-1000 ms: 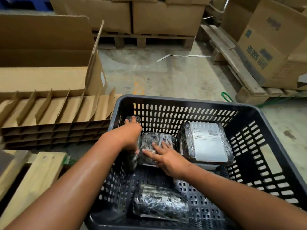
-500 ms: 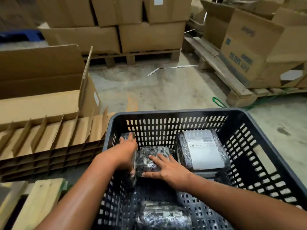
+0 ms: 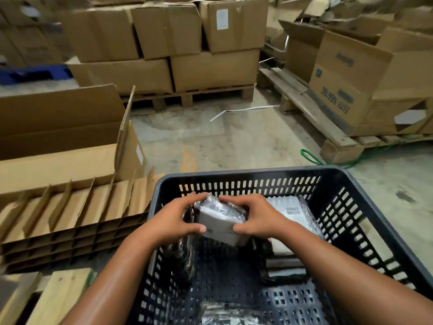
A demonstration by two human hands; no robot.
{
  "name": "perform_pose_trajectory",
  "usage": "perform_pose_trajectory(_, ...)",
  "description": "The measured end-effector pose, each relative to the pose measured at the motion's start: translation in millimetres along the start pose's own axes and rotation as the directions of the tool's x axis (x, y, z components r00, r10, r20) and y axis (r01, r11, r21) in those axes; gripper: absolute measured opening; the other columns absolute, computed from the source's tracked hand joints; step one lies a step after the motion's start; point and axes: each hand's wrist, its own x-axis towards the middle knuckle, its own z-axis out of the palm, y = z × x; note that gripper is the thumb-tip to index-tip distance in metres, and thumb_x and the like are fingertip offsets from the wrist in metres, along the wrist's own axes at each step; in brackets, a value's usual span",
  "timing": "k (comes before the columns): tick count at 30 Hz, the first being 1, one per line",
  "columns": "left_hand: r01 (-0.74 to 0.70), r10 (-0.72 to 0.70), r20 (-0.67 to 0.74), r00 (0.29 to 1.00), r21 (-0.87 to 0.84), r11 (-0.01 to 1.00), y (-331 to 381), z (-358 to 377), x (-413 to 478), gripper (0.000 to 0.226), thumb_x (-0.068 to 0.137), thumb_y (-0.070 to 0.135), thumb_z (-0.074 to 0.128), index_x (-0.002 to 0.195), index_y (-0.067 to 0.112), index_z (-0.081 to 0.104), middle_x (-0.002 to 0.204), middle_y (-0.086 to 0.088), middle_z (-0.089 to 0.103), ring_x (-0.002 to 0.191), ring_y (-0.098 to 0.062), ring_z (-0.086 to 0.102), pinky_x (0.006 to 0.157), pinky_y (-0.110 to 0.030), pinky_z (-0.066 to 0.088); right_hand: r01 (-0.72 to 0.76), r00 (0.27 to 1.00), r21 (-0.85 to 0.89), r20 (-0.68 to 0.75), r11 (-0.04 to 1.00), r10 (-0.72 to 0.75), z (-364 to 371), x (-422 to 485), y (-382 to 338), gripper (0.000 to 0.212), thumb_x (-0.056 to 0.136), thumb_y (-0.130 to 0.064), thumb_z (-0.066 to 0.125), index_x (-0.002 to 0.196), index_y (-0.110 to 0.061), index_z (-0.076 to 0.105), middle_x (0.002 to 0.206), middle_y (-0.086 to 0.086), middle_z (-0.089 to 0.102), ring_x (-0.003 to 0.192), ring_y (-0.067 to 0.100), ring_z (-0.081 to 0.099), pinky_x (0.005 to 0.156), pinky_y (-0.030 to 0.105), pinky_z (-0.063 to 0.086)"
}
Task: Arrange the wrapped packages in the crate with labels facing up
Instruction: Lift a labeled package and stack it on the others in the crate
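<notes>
Wrapped package held between both hands, left hand and right hand gripping its sides, raised above crate floor.

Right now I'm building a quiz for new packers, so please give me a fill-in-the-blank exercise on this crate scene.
1. The lifted package is gripped by ____ hands, the left hand and the right hand.
2. The crate is ____ in colour, with perforated walls.
3. The labelled package lying flat sits to the ____ of the lifted one.
4. The crate stands on a ____ floor.

Missing words: both; black; right; concrete
</notes>
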Motion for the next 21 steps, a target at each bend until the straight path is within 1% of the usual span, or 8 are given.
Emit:
perform_pose_trajectory(3, -0.150, 0.140, -0.067, 0.988, -0.171, 0.974, 5.4, -1.9, -3.0, 0.090, 0.080, 0.014, 0.088, 0.151, 0.049, 0.043, 0.161, 0.019, 0.037, 0.149, -0.001, 0.030, 0.124, -0.042, 0.028, -0.017, 0.999, 0.215, -0.042, 0.976, 0.027, -28.2, 1.8, -13.6, 0.073, 0.057, -0.024, 0.076, 0.129, -0.033, 0.073, 0.118, -0.016, 0.077, 0.111, 0.000, 0.070, 0.090, 0.020, 0.054)
perform_pose_trajectory(5, -0.209, 0.188, -0.110, 0.976, -0.234, 0.950, 13.5, -1.8, -3.9, 0.094, 0.084, 0.010, 0.084, 0.150, 0.058, 0.037, 0.159, 0.025, 0.038, 0.147, 0.004, 0.032, 0.122, -0.035, 0.031, -0.018, 0.998, 0.329, -0.044, 0.944, 0.035, -49.8, 0.9, -22.5, 0.062, 0.058, -0.019, 0.082, 0.118, -0.036, 0.078, 0.116, -0.010, 0.079, 0.107, 0.007, 0.072, 0.088, 0.028, 0.057)
perform_pose_trajectory(7, -0.240, 0.206, -0.140, 0.968, -0.301, 0.923, 23.6, -1.4, -2.2, 0.097, 0.087, 0.006, 0.080, 0.149, 0.064, 0.031, 0.155, 0.025, 0.043, 0.144, 0.000, 0.040, 0.117, -0.034, 0.038, -0.007, 0.999, 0.399, -0.043, 0.917, 0.026, -68.2, -0.3, -28.6, 0.052, 0.061, -0.016, 0.086, 0.110, -0.034, 0.083, 0.113, 0.000, 0.080, 0.103, 0.015, 0.073, 0.085, 0.035, 0.059)
perform_pose_trajectory(10, -0.266, 0.219, -0.158, 0.963, -0.409, 0.873, 37.7, -1.6, -0.4, 0.098, 0.089, -0.002, 0.075, 0.148, 0.064, 0.032, 0.146, 0.029, 0.052, 0.131, -0.004, 0.057, 0.104, -0.031, 0.052, 0.010, 0.999, 0.504, -0.041, 0.864, 0.013, -82.2, -2.6, -30.3, 0.043, 0.066, -0.002, 0.084, 0.104, -0.023, 0.085, 0.110, 0.006, 0.080, 0.099, 0.017, 0.075, 0.079, 0.029, 0.060)
perform_pose_trajectory(12, -0.271, 0.219, -0.164, 0.962, -0.445, 0.854, 44.0, -2.9, -1.2, 0.094, 0.090, -0.002, 0.075, 0.146, 0.063, 0.038, 0.142, 0.031, 0.056, 0.127, -0.007, 0.062, 0.102, -0.032, 0.054, -0.019, 0.998, 0.572, -0.032, 0.820, 0.045, -86.8, -6.5, -29.0, 0.044, 0.069, 0.004, 0.079, 0.106, -0.019, 0.084, 0.116, 0.008, 0.079, 0.104, 0.022, 0.075, 0.079, 0.031, 0.060)
perform_pose_trajectory(15, -0.266, 0.229, -0.136, 0.964, -0.425, 0.866, 46.8, -6.5, -3.5, 0.088, 0.089, 0.002, 0.078, 0.145, 0.060, 0.043, 0.137, 0.025, 0.063, 0.123, -0.008, 0.065, 0.099, -0.031, 0.056, -0.070, 0.997, 0.466, 0.047, 0.882, 0.055, -89.1, -11.3, -34.4, 0.054, 0.071, -0.004, 0.085, 0.120, -0.025, 0.078, 0.120, 0.007, 0.077, 0.108, 0.033, 0.073, 0.088, 0.045, 0.062)
perform_pose_trajectory(18, -0.262, 0.253, -0.076, 0.964, -0.404, 0.877, 48.2, -8.7, -2.6, 0.080, 0.089, 0.003, 0.078, 0.144, 0.054, 0.049, 0.135, 0.019, 0.067, 0.124, -0.009, 0.064, 0.101, -0.029, 0.055, -0.032, 0.990, 0.232, 0.141, 0.972, -0.001, -81.6, -14.7, -46.5, 0.071, 0.073, -0.024, 0.092, 0.136, -0.043, 0.065, 0.118, 0.003, 0.075, 0.109, 0.028, 0.073, 0.095, 0.048, 0.060)
perform_pose_trajectory(21, -0.272, 0.236, -0.137, 0.962, -0.429, 0.862, 53.5, -7.0, -0.5, 0.071, 0.087, 0.009, 0.081, 0.134, 0.057, 0.058, 0.135, 0.020, 0.067, 0.128, -0.006, 0.060, 0.105, -0.035, 0.053, -0.019, 0.994, 0.297, 0.109, 0.955, -0.014, -78.1, -20.4, -45.8, 0.081, 0.080, -0.021, 0.089, 0.146, -0.050, 0.052, 0.124, 0.010, 0.073, 0.117, 0.029, 0.070, 0.099, 0.054, 0.057)
